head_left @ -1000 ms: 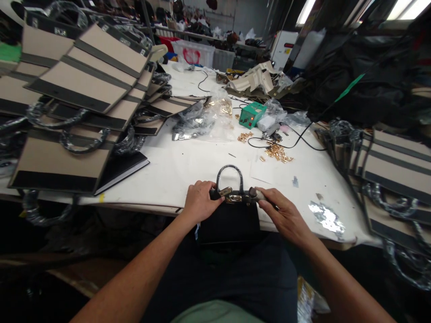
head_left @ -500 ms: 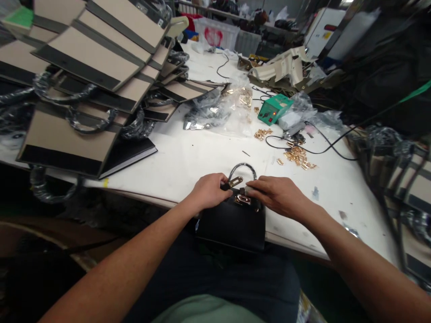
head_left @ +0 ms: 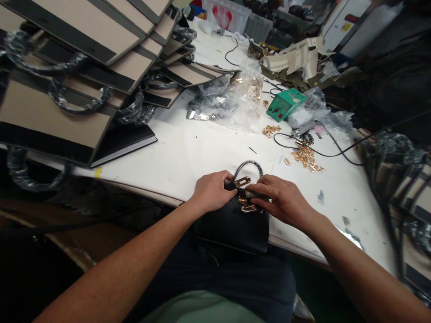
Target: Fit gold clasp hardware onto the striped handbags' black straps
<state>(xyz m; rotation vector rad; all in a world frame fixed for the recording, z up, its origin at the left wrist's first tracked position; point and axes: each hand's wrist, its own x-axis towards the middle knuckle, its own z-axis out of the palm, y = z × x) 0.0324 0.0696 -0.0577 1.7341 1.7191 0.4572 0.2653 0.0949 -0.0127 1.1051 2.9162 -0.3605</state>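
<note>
A small black handbag point(head_left: 234, 231) rests against the table's front edge, near my lap. Its plastic-wrapped handle point(head_left: 248, 163) stands up behind the top. My left hand point(head_left: 213, 190) pinches a dark strap fitted with a slotted gold-coloured metal plate point(head_left: 243, 181). Across from it, my right hand point(head_left: 284, 199) has its fingers closed on another dark strap at the top of the bag. Below the fingers, a gold-coloured clasp point(head_left: 248, 208) shows on the bag's front. The right fingers partly hide the strap they hold.
Stacked beige-and-black bag panels point(head_left: 57, 116) with wrapped handles rise at the left. Gold-coloured metal fittings point(head_left: 305, 157) lie beyond my right hand, near a green box point(head_left: 284, 104) with cables. Plastic bags point(head_left: 232, 101) lie mid-table. More bag parts point(head_left: 415, 188) sit at the right edge.
The view has shifted, so the stacked panels sit further left and higher. Both hands keep hold at the bag's top. More of the strap in my right fingers and the gold-coloured fittings shows.
</note>
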